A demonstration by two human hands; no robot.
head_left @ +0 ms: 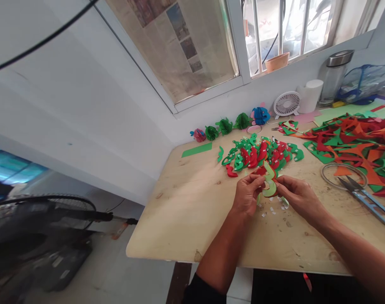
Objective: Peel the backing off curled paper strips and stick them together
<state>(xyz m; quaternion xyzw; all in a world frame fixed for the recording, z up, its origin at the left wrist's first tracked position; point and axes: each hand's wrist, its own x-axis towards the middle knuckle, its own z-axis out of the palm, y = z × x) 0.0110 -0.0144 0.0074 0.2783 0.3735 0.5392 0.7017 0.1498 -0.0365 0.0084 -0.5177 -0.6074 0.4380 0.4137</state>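
Between my two hands is a curvy paper cutout [269,185], pale green on the side toward me with an orange-red edge behind it. My left hand [248,192] pinches its left side with thumb and fingers. On the other side, my right hand [298,196] is closed on its right edge. Small white paper bits [272,210] lie on the table under the hands. Just beyond is a heap of red and green curved paper cutouts [252,154], many with small white squares on them.
Scissors [369,202] and a metal ring [325,171] lie right of my hands, by a pile of paper scraps [363,143]. Folded paper ornaments [224,126], a small fan [286,104] and a glass bottle [334,80] line the wall. A green paper strip [197,149] lies at the far left.
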